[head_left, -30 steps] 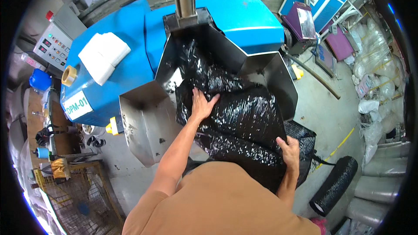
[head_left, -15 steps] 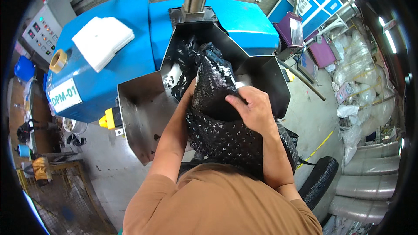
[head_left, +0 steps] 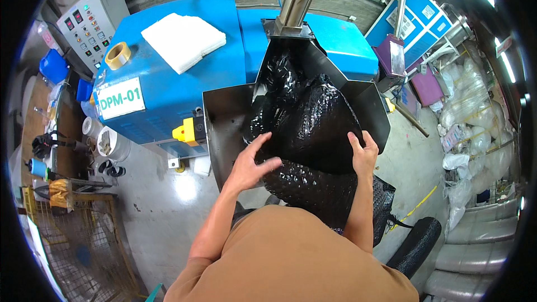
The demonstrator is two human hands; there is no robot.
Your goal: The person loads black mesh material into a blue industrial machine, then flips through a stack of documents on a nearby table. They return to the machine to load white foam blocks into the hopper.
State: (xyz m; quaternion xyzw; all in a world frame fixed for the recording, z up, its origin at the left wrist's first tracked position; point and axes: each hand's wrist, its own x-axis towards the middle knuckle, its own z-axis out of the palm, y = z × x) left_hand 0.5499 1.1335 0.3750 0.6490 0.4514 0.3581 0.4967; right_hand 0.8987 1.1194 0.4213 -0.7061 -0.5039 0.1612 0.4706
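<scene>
Black film point(head_left: 321, 120) seemingly leans on the hopper point(head_left: 225, 113) for support, left hand point(head_left: 249, 165) spread, right hand point(head_left: 364, 155) apart at the film's edge, pinching or not unclear.

On my head feed, the clearest lettering is at half past nine: one bold green line of letters and digits on a white plate point(head_left: 121, 99) fixed to the blue machine point(head_left: 196, 86). At ten o'clock, I see red-lit displays on the grey control panel point(head_left: 85, 41), too small for me to read. Between one and two o'clock, white labels point(head_left: 399, 27) with square codes sit on a blue cabinet point(head_left: 415, 1); their fine print is lost to me.
</scene>
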